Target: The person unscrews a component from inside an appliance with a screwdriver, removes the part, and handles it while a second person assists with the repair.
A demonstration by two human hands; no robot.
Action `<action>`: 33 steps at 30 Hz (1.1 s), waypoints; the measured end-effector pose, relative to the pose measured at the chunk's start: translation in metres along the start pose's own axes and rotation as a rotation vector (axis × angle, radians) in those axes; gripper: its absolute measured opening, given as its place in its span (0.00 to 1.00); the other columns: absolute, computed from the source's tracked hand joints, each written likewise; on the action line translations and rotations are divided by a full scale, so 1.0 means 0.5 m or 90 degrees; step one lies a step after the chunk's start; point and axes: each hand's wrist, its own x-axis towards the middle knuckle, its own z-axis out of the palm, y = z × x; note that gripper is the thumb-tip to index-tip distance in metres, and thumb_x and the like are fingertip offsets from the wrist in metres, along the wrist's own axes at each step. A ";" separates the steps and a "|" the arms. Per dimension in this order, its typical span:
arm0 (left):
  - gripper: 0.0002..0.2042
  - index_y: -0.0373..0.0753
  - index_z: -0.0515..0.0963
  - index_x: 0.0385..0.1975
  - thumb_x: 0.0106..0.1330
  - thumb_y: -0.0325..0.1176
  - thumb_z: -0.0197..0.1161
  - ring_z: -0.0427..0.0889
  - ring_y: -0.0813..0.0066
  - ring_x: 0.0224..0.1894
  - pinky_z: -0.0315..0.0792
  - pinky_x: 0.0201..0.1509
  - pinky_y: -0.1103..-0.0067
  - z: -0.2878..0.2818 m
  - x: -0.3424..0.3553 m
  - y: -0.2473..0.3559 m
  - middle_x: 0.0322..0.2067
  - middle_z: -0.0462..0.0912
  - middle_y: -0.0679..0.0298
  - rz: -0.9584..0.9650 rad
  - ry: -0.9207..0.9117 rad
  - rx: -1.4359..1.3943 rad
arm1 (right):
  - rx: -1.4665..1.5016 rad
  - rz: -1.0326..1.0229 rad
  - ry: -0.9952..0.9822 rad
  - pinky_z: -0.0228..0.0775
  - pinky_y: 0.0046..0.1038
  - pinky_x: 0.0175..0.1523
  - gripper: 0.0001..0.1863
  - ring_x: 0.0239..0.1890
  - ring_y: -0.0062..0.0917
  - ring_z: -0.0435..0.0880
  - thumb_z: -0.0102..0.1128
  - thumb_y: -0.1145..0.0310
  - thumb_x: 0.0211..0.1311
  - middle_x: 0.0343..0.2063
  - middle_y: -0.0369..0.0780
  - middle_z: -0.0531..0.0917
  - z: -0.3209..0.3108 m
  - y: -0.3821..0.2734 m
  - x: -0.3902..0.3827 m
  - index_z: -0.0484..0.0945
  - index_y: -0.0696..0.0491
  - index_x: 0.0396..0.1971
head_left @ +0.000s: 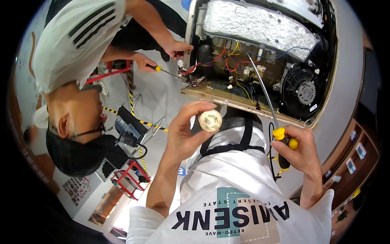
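Observation:
My left hand (181,136) pinches a small round cream-coloured plastic part (210,120) between thumb and fingers, its ribbed hollow face turned up. In my right hand (300,149) is a long screwdriver (265,90) with a yellow and black handle. Its steel shaft reaches up over the opened appliance (243,101), and the tip lies over the wiring below a foil-covered box (260,28); I cannot tell whether it touches. Coloured wires (233,61) with white connectors run across the inside. A black round fan housing (305,90) sits at the right.
At the left a co-worker leans in, one hand (178,49) at the appliance's edge, the other (145,63) on a second screwdriver (172,74) pointing at the wires. A black folding chair (132,126) and red-framed stools (129,179) stand behind. Shelves (349,162) line the right.

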 end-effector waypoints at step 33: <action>0.28 0.35 0.76 0.52 0.47 0.17 0.75 0.75 0.68 0.56 0.68 0.61 0.74 -0.161 -0.588 -0.013 0.52 0.77 0.57 0.351 0.335 0.068 | -0.286 -0.308 -0.215 0.66 0.28 0.26 0.18 0.17 0.32 0.73 0.75 0.61 0.49 0.16 0.46 0.77 0.420 -0.143 -0.297 0.83 0.62 0.29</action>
